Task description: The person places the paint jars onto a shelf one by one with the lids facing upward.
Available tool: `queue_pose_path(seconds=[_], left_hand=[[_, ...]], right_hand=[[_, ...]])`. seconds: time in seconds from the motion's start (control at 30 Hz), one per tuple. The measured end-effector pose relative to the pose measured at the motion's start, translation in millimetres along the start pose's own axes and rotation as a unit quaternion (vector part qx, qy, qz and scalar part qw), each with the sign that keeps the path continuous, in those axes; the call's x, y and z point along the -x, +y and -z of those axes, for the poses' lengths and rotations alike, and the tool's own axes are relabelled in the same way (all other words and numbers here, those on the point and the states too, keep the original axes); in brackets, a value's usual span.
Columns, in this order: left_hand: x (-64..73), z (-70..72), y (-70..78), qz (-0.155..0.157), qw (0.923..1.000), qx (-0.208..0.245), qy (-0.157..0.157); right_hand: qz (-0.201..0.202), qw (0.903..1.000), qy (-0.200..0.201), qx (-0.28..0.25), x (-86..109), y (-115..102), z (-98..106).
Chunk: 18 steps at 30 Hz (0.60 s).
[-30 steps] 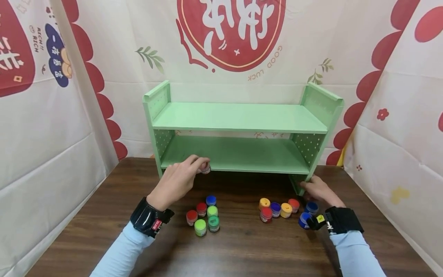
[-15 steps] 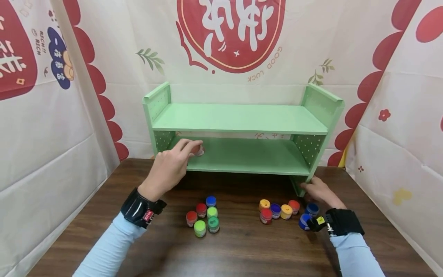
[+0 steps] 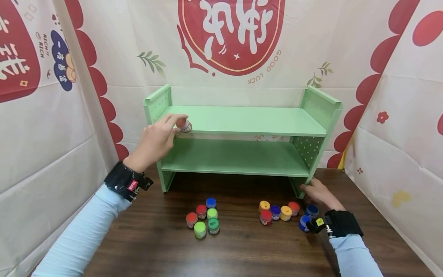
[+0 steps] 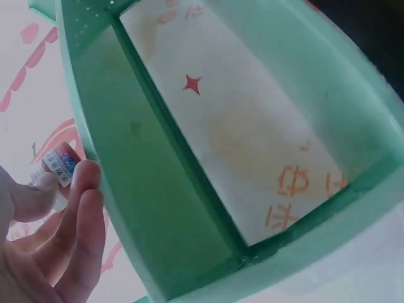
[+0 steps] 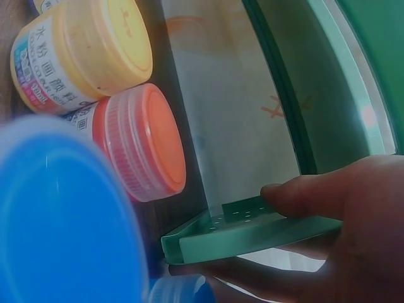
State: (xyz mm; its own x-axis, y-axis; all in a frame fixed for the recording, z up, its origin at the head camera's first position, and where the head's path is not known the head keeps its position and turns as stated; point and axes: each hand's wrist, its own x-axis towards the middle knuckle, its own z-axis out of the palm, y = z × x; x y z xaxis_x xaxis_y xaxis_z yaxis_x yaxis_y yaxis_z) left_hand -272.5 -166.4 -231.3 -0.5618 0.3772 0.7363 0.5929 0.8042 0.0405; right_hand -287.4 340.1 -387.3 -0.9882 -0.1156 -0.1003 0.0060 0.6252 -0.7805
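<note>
My left hand (image 3: 152,139) pinches a small paint jar (image 3: 186,126) between thumb and fingers, at the front left of the green shelf rack's upper board (image 3: 249,120). In the left wrist view, the jar's printed label (image 4: 61,165) shows beside the board's edge; the fingers partly cover the jar. My right hand (image 3: 319,192) grips the lower right leg of the rack. The right wrist view shows the thumb on one side of that leg (image 5: 252,238) and fingers on the other. Close to this hand stand two blue-lidded jars (image 3: 305,222).
On the brown table (image 3: 238,250), red, blue and green paint jars (image 3: 200,229) cluster left of centre. Yellow, red and purple jars (image 3: 285,212) form a group to the right. The rack's lower board (image 3: 235,157) spans between the side panels. Printed cloth (image 3: 235,92) hangs behind.
My left hand has risen and moved left with the paint jar, from the lower board's front edge up to the upper board. My right hand has stayed on the leg.
</note>
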Motion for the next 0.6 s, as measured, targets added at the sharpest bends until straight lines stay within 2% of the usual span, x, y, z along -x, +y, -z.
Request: queue_pose_path(seconds=[0.13, 0.3, 0.43, 0.6], left_hand=[[-10.6, 7.7, -4.9, 0.0, 0.9987, -0.034, -0.038], [-22.0, 14.3, -13.9, 0.031, 0.9929, -0.064, -0.095], [-28.4, 18.9, -23.0, 0.052, 0.9876, -0.061, -0.135], [-36.4, 26.8, -31.0, 0.053, 0.9805, -0.047, -0.183]], right_hand=[[-0.006, 0.9999, 0.004, 0.014, -1.1, 1.4, 0.6], [-0.006, 0.9998, 0.007, 0.019, -1.5, 1.8, 0.5], [-0.008, 0.9999, 0.005, 0.009, -1.3, 1.0, -0.4], [-0.011, 0.9998, 0.014, 0.013, -1.2, -0.2, -1.0]])
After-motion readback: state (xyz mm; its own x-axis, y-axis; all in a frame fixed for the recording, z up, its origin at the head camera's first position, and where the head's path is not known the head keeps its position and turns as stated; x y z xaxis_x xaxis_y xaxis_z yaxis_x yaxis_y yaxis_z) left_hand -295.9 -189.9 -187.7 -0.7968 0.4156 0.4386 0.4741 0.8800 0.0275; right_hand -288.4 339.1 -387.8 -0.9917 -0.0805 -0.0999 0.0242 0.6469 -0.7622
